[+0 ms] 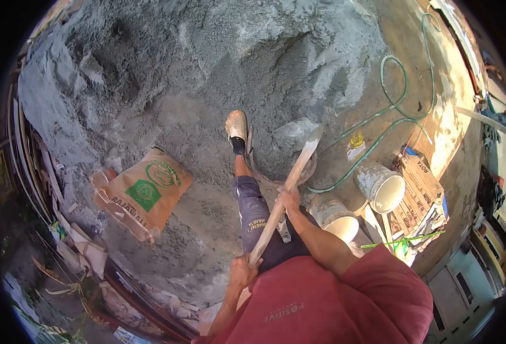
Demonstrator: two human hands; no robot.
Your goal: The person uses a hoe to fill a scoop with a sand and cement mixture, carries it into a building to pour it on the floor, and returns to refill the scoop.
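A long pale wooden handle point(275, 215) slants across the front of my body. My left hand point(245, 270) is wrapped round its lower end, close to my lap. Farther up, my right hand point(289, 199) grips the same handle around its middle. At the handle's far end is a grey metal blade point(296, 132), which lies against the grey sandy material. Beyond it rises a large grey heap point(207, 63). One foot in a light shoe point(236, 125) stands at the near side of the heap, left of the blade.
A brown paper sack point(150, 195) lies on the left. Two whitish buckets point(379, 186) lie tipped at the right, beside a flattened carton point(419, 189). A green hose point(382, 109) loops over the ground. Planks and scraps point(86, 249) line the left edge.
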